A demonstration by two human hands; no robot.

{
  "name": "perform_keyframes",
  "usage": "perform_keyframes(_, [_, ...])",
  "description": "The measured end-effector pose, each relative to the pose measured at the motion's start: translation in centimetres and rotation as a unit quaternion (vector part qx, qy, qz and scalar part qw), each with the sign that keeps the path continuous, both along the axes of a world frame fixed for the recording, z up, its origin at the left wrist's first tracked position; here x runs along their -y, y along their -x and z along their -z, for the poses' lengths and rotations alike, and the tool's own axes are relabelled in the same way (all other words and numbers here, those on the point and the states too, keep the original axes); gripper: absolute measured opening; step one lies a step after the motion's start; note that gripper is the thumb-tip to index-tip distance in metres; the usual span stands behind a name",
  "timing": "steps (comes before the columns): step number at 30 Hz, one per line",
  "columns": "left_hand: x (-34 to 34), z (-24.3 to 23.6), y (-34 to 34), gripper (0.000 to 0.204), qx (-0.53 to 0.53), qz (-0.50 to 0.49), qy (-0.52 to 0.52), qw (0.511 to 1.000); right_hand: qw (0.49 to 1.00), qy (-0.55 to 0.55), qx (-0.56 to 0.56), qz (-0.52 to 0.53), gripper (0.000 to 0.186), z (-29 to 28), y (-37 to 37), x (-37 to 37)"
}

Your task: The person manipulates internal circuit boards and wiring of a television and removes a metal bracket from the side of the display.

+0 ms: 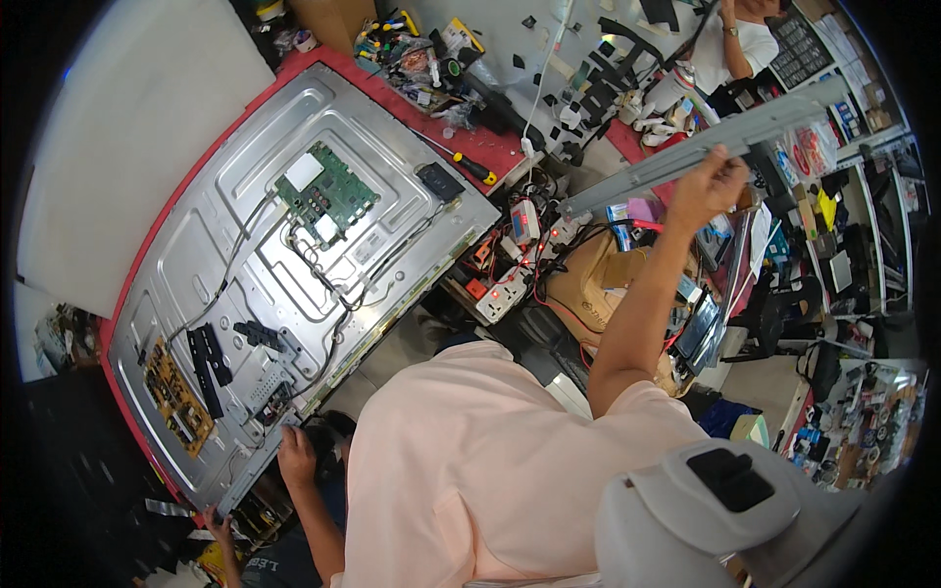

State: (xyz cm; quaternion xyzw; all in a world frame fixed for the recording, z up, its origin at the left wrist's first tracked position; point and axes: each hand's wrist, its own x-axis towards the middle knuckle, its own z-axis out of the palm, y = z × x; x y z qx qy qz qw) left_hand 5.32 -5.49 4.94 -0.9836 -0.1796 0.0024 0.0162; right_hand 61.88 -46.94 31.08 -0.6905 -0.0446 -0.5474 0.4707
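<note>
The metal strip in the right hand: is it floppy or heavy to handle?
The strip probably stays fairly stiff: it runs straight, with ridges along it. It looks thin, so it may be light for its length. Reaching past the right hand on both sides, it could tip or swing.

Bright ctr, dk corners, fisheye distort

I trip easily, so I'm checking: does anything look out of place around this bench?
Yes. Dark scraps lie strewn over the grey floor beyond the red bench, like litter. Near the bench's corner, cables crowd around a white power strip, which looks untidy. I see no clear damage to the metal panel.
</note>
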Motion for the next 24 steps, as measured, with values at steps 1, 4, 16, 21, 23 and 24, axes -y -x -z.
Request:
perform_keyframes(1, [0.1, -0.3, 0.2, 0.025, 0.013, 0.008, -0.012, 1.0, 1.0, -0.009, 0.0, -0.014, 0.019, -0.7, 0.2, -0.2])
perform_keyframes(4, [-0.2, 0.3, 1.0, 0.027, 0.056, 0.033, -0.016, 0.998, 0.997, -0.051, -0.007, -0.062, 0.019, -2.7, 0.0, -0.1])
perform_keyframes(16, [10.1, -2.8, -14.9, 0.032, 0.232, -0.349, 0.791, 0.446, 0.827, -0.275, -0.291, -0.395, 0.01, 7.8, 4.1, -9.4])
perform_keyframes(21, [10.7, -3.7, -14.4, 0.046, 0.239, -0.358, 0.792, 0.433, 0.791, -0.242, -0.357, -0.434, 0.013, 11.4, 5.5, -13.3])
perform_keyframes(23, [10.9, -3.2, -14.5, 0.045, 0.248, -0.354, 0.789, 0.437, 0.792, -0.229, -0.371, -0.428, 0.014, 12.4, 5.5, -14.2])
perform_keyframes(24, [11.0, -3.0, -14.3, 0.045, 0.251, -0.349, 0.789, 0.438, 0.799, -0.201, -0.366, -0.432, 0.014, 13.5, 5.4, -14.8])
